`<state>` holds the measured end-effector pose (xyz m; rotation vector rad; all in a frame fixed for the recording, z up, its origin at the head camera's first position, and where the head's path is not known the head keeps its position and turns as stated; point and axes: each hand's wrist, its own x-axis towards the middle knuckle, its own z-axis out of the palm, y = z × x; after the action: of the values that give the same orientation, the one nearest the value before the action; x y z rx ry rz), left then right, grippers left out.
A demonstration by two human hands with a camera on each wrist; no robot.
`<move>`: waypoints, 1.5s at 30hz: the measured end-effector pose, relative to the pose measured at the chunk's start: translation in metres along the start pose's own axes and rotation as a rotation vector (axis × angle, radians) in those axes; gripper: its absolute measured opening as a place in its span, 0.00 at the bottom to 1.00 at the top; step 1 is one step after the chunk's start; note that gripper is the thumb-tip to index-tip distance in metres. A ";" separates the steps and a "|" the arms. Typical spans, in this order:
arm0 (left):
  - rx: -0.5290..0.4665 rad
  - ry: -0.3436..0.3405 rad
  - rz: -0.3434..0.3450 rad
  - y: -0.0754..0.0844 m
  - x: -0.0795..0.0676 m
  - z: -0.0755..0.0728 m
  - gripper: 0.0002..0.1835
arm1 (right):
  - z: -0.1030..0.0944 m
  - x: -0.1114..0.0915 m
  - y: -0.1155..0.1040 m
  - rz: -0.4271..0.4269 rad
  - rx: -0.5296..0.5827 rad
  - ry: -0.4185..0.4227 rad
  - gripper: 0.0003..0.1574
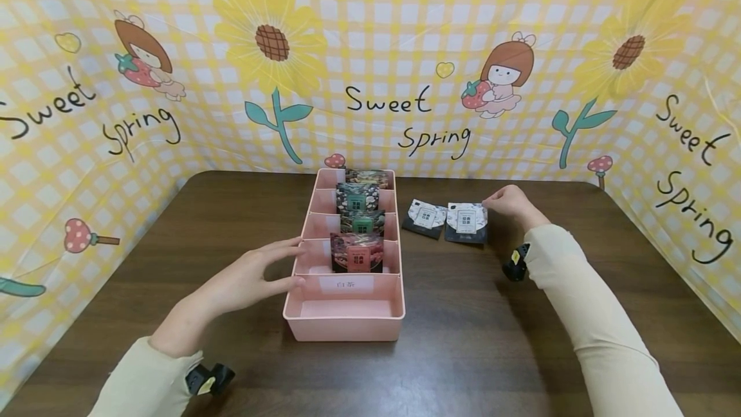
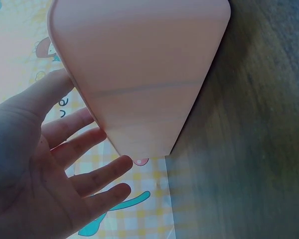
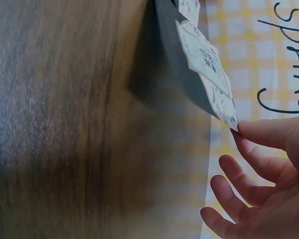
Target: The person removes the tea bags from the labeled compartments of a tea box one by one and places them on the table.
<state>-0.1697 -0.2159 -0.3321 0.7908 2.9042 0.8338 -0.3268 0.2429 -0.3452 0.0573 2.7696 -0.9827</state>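
Note:
A long pink divided box [image 1: 344,330] stands on the table. My left hand [image 1: 243,282] reaches to its left side, the thumb and fingertips touching the rim with the fingers loosely extended. In the left wrist view, the same hand [image 2: 45,159] lies along the edge of the box wall [image 2: 139,59]. My right hand [image 1: 512,206] pinches a corner of a white-and-black tea bag packet [image 1: 466,222] between thumb and index finger. The right wrist view has that packet [image 3: 204,62] tilted, one edge raised. A matching packet [image 1: 425,217] lies just left of it.
Upright tea packets stand in the rear compartments, a red one [image 1: 357,256] and green ones [image 1: 363,222] among them. A white label [image 1: 346,284] marks the front compartment. Behind the wooden table [image 1: 463,352] hangs a yellow checked cloth [image 1: 376,37].

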 end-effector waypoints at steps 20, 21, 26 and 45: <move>-0.009 -0.005 0.002 -0.002 0.001 0.000 0.29 | 0.004 0.015 -0.002 0.011 -0.102 0.009 0.16; -0.010 -0.005 0.001 -0.001 0.001 0.000 0.29 | 0.004 0.016 -0.002 0.010 -0.101 0.012 0.16; -0.011 -0.004 0.000 -0.001 0.000 -0.001 0.29 | 0.004 0.019 -0.005 0.006 -0.110 0.012 0.18; -0.009 0.002 0.002 -0.002 0.000 0.000 0.28 | 0.001 0.026 -0.005 0.038 -0.052 -0.030 0.23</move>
<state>-0.1702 -0.2172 -0.3330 0.7931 2.8996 0.8470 -0.3526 0.2374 -0.3482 0.0867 2.7547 -0.8942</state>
